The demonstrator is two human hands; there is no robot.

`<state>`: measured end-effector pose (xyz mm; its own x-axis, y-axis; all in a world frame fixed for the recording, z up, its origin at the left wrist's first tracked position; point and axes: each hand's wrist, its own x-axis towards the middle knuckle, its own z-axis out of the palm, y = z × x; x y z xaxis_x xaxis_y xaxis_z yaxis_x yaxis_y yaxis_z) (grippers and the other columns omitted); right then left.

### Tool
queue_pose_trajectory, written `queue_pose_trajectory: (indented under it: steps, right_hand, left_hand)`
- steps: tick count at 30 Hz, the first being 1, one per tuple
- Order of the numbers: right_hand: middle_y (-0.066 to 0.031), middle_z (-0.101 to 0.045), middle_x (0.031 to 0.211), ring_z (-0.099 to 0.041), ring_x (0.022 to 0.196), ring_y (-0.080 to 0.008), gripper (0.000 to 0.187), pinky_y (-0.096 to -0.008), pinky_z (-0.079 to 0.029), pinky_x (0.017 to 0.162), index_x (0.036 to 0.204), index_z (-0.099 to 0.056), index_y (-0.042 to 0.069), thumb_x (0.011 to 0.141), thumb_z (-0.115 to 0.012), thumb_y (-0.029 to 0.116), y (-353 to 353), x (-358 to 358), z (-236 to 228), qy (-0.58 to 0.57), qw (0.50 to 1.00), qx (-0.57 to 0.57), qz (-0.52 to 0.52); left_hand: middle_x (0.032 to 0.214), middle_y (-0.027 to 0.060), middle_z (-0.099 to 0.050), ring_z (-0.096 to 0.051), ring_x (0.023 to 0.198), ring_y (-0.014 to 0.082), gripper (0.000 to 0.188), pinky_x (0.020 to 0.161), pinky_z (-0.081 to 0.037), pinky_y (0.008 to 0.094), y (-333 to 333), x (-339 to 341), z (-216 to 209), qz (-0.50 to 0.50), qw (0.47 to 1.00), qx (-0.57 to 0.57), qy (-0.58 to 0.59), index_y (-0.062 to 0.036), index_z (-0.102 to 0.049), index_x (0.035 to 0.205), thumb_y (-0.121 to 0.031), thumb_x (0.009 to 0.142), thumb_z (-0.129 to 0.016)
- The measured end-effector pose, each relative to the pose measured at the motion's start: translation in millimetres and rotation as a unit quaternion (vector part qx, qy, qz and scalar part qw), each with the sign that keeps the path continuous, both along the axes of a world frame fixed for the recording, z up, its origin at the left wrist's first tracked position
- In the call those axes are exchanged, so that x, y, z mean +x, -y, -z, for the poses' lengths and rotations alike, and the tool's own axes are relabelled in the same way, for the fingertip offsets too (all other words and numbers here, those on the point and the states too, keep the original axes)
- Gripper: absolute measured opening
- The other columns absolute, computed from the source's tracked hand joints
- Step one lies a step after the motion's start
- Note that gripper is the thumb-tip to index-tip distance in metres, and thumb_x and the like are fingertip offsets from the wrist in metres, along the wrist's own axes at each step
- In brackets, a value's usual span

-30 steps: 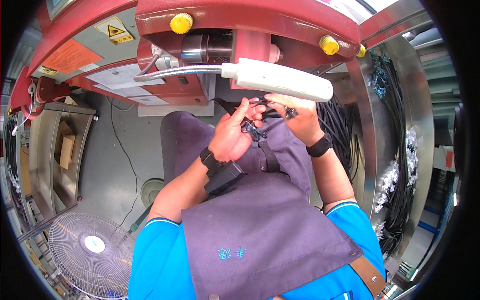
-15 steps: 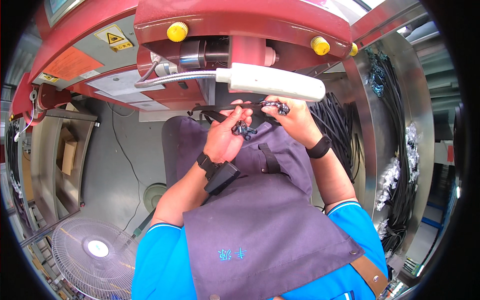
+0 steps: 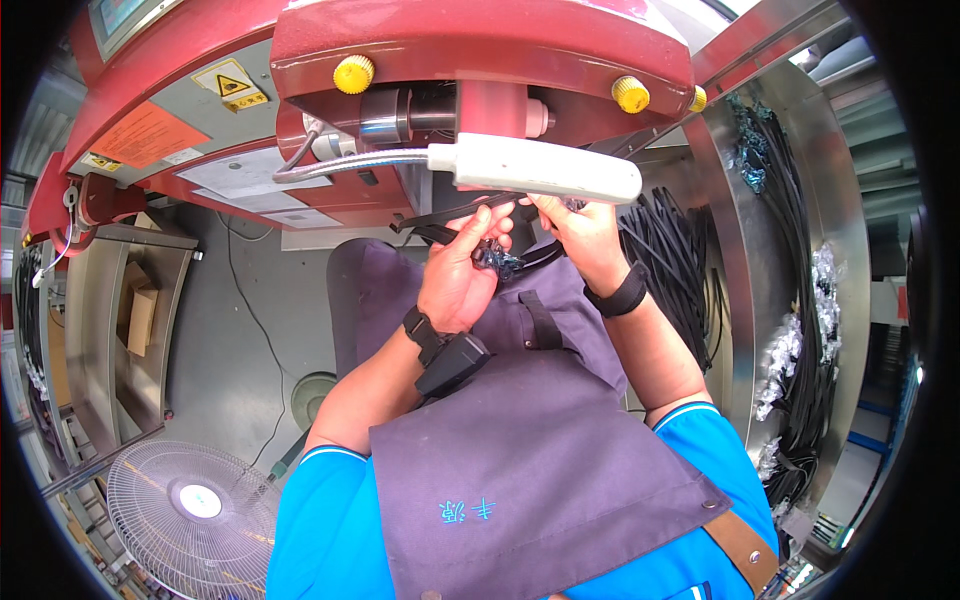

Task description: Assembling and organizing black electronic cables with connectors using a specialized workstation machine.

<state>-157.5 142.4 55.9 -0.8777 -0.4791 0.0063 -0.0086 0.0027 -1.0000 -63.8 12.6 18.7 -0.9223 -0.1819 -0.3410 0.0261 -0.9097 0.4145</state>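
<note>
Just under the white lamp head (image 3: 540, 168), my two hands work close together on a black strap (image 3: 430, 217). My left hand (image 3: 455, 288) pinches it between thumb and fingers, and one end of the strap sticks out to the left. A shiny dark bundle that looks wrapped in clear film (image 3: 497, 260) sits at the left palm. My right hand (image 3: 590, 243) closes on the strap's other part, its thumb and forefinger meeting near the left fingertips. The lamp hides some of the right fingers' surroundings. Above stands a red machine (image 3: 480, 45) with a reddish roller (image 3: 492, 108).
Many black straps (image 3: 668, 235) hang to the right of my right hand. A metal trough (image 3: 735, 330) farther right holds more straps with film-wrapped ends. A standing fan (image 3: 195, 500) is at lower left, beside a metal shelf (image 3: 95, 340) with a cardboard box (image 3: 143, 318).
My right hand has shifted slightly left and down, closer to my left hand. The wrapped end it showed is now mostly hidden behind the fingers. My left hand has moved slightly right.
</note>
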Motion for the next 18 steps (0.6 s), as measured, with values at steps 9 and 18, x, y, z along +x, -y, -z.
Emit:
queue_pose_trajectory:
  steps: [9,18]
  right_hand:
    - [0.001,-0.065,0.074,-0.05,0.058,-0.0029,0.01,-0.0199,-0.04,0.052,0.092,-0.065,0.002,0.083,-0.062,0.003,4.7,-5.9,0.1,-0.011,0.999,0.033,-0.004]
    - [0.0004,-0.065,0.076,-0.051,0.058,-0.0034,0.01,-0.0198,-0.041,0.053,0.094,-0.064,0.001,0.084,-0.062,0.004,5.7,-7.4,0.0,-0.027,0.999,0.02,-0.006]
  left_hand:
    - [0.106,0.0115,-0.064,-0.058,0.086,0.0135,0.021,0.078,-0.048,0.0277,-1.2,-1.5,-0.3,-0.012,1.0,0.021,0.013,0.0009,-0.061,0.104,-0.016,0.092,-0.058]
    - [0.109,0.0125,-0.063,-0.058,0.087,0.014,0.019,0.078,-0.048,0.0276,-1.2,-3.2,-1.1,-0.018,1.0,0.019,0.011,0.0017,-0.061,0.103,-0.014,0.092,-0.058]
